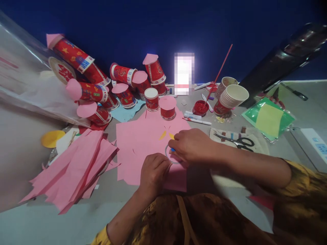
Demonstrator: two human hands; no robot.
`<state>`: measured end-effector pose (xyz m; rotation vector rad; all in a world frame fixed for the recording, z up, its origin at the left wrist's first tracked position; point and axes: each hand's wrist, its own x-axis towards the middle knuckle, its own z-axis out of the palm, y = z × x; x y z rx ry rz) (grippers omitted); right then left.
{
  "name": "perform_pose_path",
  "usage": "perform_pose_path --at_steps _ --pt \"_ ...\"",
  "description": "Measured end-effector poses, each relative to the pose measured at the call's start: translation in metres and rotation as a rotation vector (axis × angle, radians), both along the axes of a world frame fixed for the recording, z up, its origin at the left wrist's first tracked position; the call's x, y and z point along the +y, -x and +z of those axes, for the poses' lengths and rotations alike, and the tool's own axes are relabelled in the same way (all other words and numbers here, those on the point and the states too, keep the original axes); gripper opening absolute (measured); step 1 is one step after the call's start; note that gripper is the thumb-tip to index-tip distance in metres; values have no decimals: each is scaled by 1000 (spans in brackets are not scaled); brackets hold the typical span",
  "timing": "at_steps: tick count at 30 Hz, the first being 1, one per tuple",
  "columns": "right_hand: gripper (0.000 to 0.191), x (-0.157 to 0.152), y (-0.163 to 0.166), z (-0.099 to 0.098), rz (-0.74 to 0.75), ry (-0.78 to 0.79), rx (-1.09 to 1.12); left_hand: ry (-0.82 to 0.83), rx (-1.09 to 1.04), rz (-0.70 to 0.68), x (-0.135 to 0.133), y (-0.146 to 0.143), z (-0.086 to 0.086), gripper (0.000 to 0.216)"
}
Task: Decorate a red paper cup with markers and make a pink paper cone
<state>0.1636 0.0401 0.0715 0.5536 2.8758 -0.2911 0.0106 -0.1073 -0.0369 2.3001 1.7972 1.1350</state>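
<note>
Pink paper (pixel 148 136) lies before you, a pale ring (pixel 166 155) at its three o'clock — your right hand (pixel 187 146) pinches a blue item (pixel 173 149) inside it; your left hand (pixel 154 170), at the ring's eight o'clock — grip impossible to tell.

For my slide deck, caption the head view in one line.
Left hand and right hand at a ring on pink paper, red cups behind.

We see the left hand (pixel 154 172) on pink paper (pixel 127 146), at the near edge of a thin grey ring (pixel 176 162); the right hand (pixel 187 146) holds a small blue object (pixel 173 149) within it. Beyond, red cups (pixel 168 113) with pink tops occupy the worktop (pixel 109 187); scissors (pixel 236 140) lie rightward.
</note>
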Motion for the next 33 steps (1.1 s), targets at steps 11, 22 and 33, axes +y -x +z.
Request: perform_pose_path --at_steps 11,22,33 --pt "13 -23 -35 -47 -31 -52 265 36 2 11 0 -1 0 16" --pt "20 -18 -69 -42 -189 58 784 68 35 56 0 -2 3 12" --pt "26 9 -93 -91 -448 -34 690 424 113 183 19 -19 16 98"
